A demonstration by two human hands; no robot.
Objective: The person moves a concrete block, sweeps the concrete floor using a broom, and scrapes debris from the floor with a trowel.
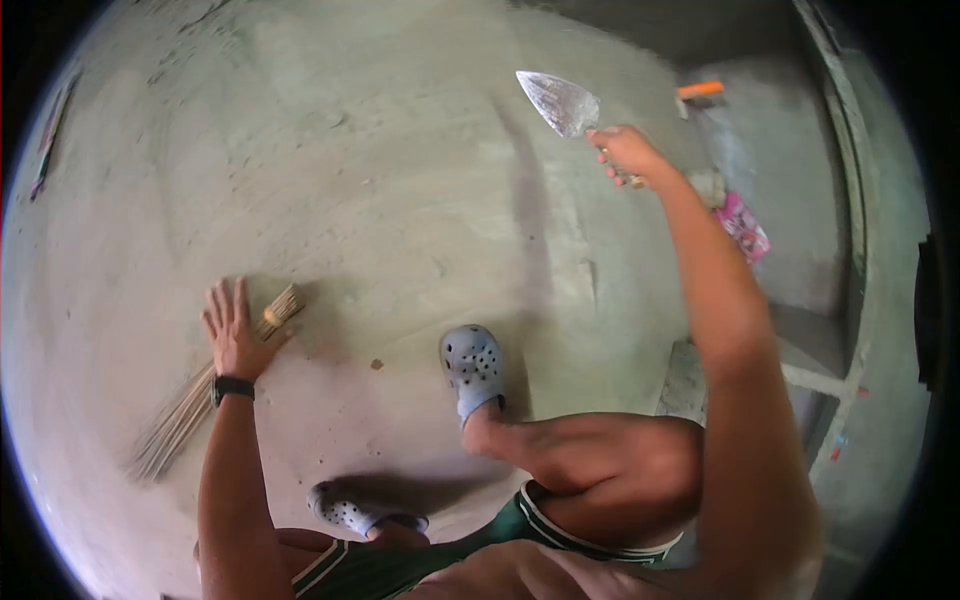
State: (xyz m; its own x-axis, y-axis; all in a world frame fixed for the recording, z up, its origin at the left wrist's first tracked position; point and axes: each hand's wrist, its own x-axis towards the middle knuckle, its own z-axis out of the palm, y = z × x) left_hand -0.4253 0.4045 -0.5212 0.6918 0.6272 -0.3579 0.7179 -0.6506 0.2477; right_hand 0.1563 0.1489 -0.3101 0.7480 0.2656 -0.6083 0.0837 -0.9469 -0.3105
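Note:
My right hand (626, 155) is wrapped round the handle of a pointed trowel (562, 103). The trowel's grey-smeared blade points up and to the left, over the concrete floor. At the left, my left hand (238, 335) lies with its fingers spread across a stick broom (178, 425). The broom's tied end sticks out past my thumb, and its loose sticks fan out toward the lower left. Part of the broom is hidden under my palm and wrist, which wears a dark band.
Bare concrete floor (400, 190) stretches ahead, with small crumbs on it. An orange-handled tool (700, 90) and a pink packet (743, 228) lie at the right, beside a raised concrete edge (850, 150). A thin dark stick (52, 135) rests far left. My grey clogs (472, 362) stand below.

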